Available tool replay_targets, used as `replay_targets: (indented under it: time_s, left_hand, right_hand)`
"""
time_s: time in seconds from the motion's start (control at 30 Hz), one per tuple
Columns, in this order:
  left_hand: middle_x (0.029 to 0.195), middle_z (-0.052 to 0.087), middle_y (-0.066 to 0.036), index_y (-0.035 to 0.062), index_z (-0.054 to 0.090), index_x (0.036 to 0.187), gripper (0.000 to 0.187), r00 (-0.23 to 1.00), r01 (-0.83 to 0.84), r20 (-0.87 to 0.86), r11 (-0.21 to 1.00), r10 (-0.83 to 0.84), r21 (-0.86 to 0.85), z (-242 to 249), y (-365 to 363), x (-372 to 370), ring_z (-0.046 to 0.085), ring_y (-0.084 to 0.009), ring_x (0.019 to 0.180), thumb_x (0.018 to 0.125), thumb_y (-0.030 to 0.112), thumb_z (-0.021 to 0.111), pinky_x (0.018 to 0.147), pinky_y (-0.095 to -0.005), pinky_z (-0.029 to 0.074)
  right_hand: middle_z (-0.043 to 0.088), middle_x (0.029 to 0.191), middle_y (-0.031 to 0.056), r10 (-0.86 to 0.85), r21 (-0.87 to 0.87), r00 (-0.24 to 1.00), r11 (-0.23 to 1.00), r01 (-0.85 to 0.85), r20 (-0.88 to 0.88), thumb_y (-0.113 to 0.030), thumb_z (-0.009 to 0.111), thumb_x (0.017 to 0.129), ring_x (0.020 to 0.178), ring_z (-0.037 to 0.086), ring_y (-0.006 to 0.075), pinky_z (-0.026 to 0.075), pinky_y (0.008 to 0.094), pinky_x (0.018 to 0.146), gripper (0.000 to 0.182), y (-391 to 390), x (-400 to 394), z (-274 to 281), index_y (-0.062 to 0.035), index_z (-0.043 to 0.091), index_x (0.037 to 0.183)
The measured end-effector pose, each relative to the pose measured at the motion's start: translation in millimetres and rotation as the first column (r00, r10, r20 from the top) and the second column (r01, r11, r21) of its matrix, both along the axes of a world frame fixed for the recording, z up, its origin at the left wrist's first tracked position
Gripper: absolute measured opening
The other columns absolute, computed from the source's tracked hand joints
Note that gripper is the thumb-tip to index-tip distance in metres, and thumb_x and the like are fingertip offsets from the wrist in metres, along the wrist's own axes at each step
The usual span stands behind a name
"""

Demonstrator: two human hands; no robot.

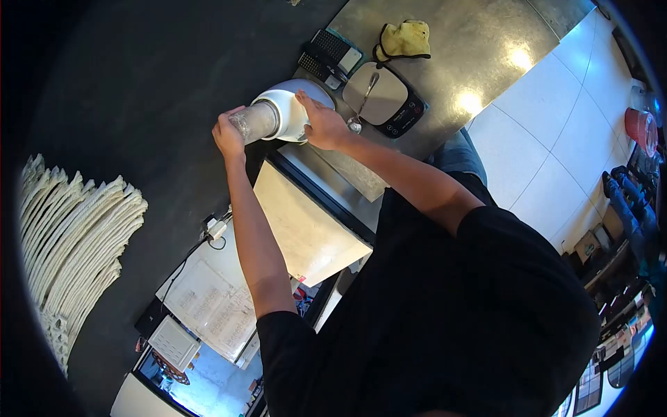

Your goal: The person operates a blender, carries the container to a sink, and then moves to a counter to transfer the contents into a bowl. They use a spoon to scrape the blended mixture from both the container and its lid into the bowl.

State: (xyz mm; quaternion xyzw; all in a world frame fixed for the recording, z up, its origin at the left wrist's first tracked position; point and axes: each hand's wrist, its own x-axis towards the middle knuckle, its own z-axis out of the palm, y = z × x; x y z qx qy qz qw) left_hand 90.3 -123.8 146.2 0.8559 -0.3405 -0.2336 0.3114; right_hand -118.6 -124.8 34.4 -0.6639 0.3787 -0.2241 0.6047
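Note:
My left hand is wrapped round the outer end of a clear cylindrical container with pale residue on its wall. The cylinder lies tilted sideways, its inner end at the mouth of a rounded white container. My right hand grips the white container's near side, one finger stretched along its rim. The inside of the white container is hidden. Close to my right hand, a metal spoon rests across a black kitchen scale, its bowl end over the scale's edge.
A yellow cloth and a dark gridded item lie on the metal counter by the scale. Below my hands stands a pale flat panel. Handwritten sheets, a cable and a white power plug are at lower left.

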Motion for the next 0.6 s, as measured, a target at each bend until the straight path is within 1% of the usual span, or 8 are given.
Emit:
replay_targets:
  time_s: [0.1,0.23,0.3,0.33,0.4,0.47,0.53,0.6]
  left_hand:
    - [0.098,0.072,-0.017,-0.0051,0.074,0.097,0.051,1.000,-0.005,-0.021,1.000,0.005,-0.021,1.4,0.2,-3.2,0.068,-0.0258,0.089,0.093,0.023,0.032,0.086,-0.0351,0.052]
    - [0.097,0.072,-0.019,-0.0062,0.074,0.096,0.051,0.999,-0.022,-0.041,0.999,0.020,-0.034,1.7,-1.7,-4.1,0.068,-0.0264,0.088,0.093,0.023,0.032,0.085,-0.0355,0.053]
    - [0.097,0.072,-0.019,-0.0062,0.074,0.096,0.051,0.999,-0.020,-0.036,0.999,0.018,-0.037,1.6,-1.1,-4.6,0.068,-0.0264,0.088,0.093,0.023,0.032,0.086,-0.0355,0.053]
    - [0.097,0.072,-0.019,-0.0061,0.074,0.096,0.051,0.999,-0.018,-0.030,0.999,0.017,-0.039,2.1,-1.1,-5.2,0.068,-0.0265,0.088,0.093,0.023,0.032,0.086,-0.0355,0.053]
    - [0.097,0.072,-0.018,-0.0061,0.074,0.096,0.050,0.999,-0.014,-0.035,0.999,0.012,-0.042,1.8,-1.1,-5.5,0.068,-0.0264,0.088,0.093,0.022,0.032,0.086,-0.0354,0.053]
    - [0.097,0.072,-0.018,-0.0061,0.074,0.096,0.050,0.999,-0.011,-0.038,0.999,0.009,-0.045,2.0,-0.6,-4.1,0.068,-0.0264,0.088,0.093,0.022,0.033,0.086,-0.0353,0.053]
    - [0.099,0.072,-0.016,-0.0049,0.074,0.099,0.051,1.000,-0.003,-0.023,1.000,0.003,-0.019,0.7,0.1,-2.1,0.068,-0.0246,0.091,0.093,0.024,0.032,0.087,-0.0347,0.052]
    - [0.099,0.072,-0.016,-0.0049,0.074,0.099,0.051,1.000,-0.007,-0.031,1.000,0.006,-0.024,-0.8,-0.1,-0.7,0.068,-0.0247,0.091,0.093,0.024,0.032,0.087,-0.0348,0.052]
  right_hand:
    - [0.035,0.153,0.0217,-0.021,-0.051,1.000,0.998,0.021,0.010,-0.006,0.059,0.084,0.137,0.041,0.0368,0.036,0.0427,0.114,0.081,0.4,2.6,-3.1,-0.0012,0.017,0.153]
    - [0.036,0.152,0.0220,0.008,-0.014,1.000,1.000,-0.008,-0.005,-0.006,0.059,0.083,0.137,0.042,0.0367,0.036,0.0425,0.114,0.081,-2.0,-0.6,0.8,-0.0009,0.017,0.152]
    - [0.036,0.152,0.0237,0.025,0.009,1.000,1.000,-0.025,-0.002,-0.005,0.059,0.080,0.140,0.040,0.0333,0.034,0.0407,0.115,0.080,-1.8,-1.0,0.3,0.0041,0.021,0.150]
    - [0.036,0.152,0.0237,0.024,0.009,1.000,1.000,-0.024,-0.002,-0.005,0.059,0.080,0.140,0.040,0.0333,0.034,0.0407,0.115,0.080,-0.7,0.6,-1.7,0.0041,0.021,0.150]
    - [0.039,0.150,0.0228,-0.021,-0.069,1.000,0.997,0.020,-0.008,-0.007,0.060,0.083,0.135,0.044,0.0368,0.038,0.0423,0.113,0.078,1.0,3.1,-4.7,-0.0008,0.022,0.151]
    - [0.039,0.150,0.0231,-0.021,-0.070,1.000,0.997,0.020,-0.005,-0.007,0.060,0.083,0.135,0.044,0.0369,0.038,0.0421,0.112,0.078,2.5,3.6,-6.7,-0.0008,0.022,0.151]
    - [0.039,0.150,0.0233,-0.022,-0.071,1.000,0.997,0.022,-0.002,-0.007,0.060,0.083,0.134,0.044,0.0369,0.039,0.0419,0.112,0.078,2.3,3.0,-5.1,-0.0008,0.023,0.151]
    - [0.039,0.150,0.0234,-0.023,-0.071,1.000,0.997,0.022,-0.008,-0.008,0.060,0.082,0.135,0.044,0.0368,0.039,0.0417,0.112,0.078,2.5,2.8,-4.3,-0.0007,0.023,0.150]
